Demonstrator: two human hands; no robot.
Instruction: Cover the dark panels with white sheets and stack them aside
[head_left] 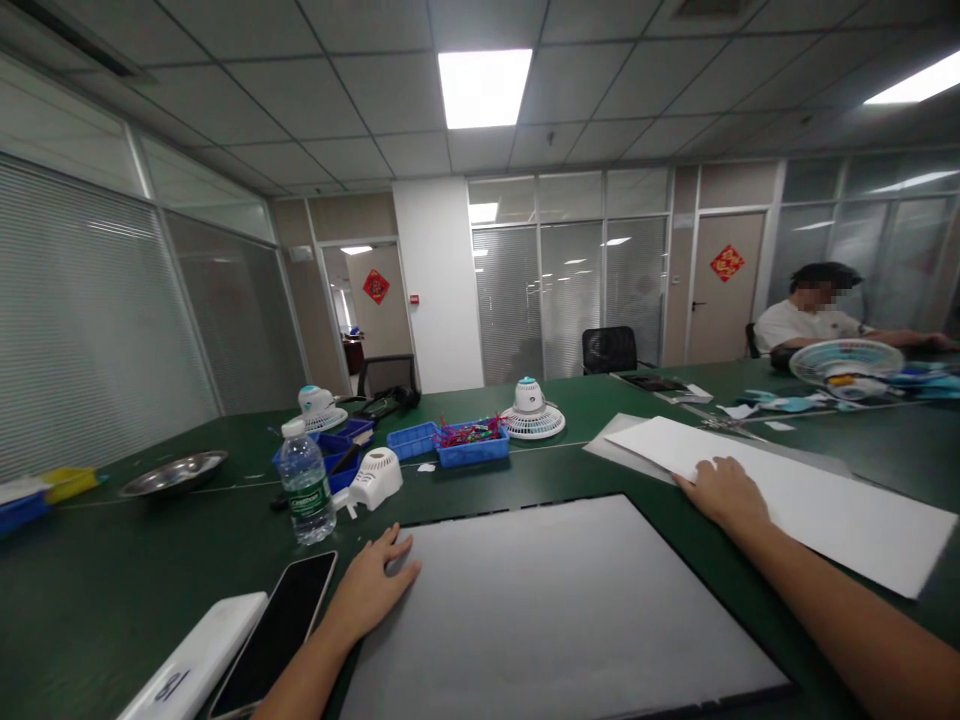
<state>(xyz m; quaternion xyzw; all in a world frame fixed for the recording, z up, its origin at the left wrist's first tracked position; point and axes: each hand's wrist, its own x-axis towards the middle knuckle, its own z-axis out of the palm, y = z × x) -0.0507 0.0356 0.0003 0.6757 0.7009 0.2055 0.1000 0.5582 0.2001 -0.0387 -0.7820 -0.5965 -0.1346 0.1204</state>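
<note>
My left hand [375, 583] lies with fingers spread on the upper left edge of a grey sheet [555, 610] with a dark border, flat on the table in front of me. To the right, my right hand [725, 492] is at the near edge of a long white sheet [840, 510]. Its fingers are bent over the top and the thumb is at the edge; the underside of the grip is hidden. A translucent sheet [611, 450] shows beneath the white one.
Left of my arm are a phone [277, 625], a white power bank [199, 655] and a water bottle [306, 485]. Beyond stand a white fan part [377, 478], a blue tray [472, 455] of wires, a small fan [530, 410] and a metal dish [174, 473]. A person [814, 320] sits at far right.
</note>
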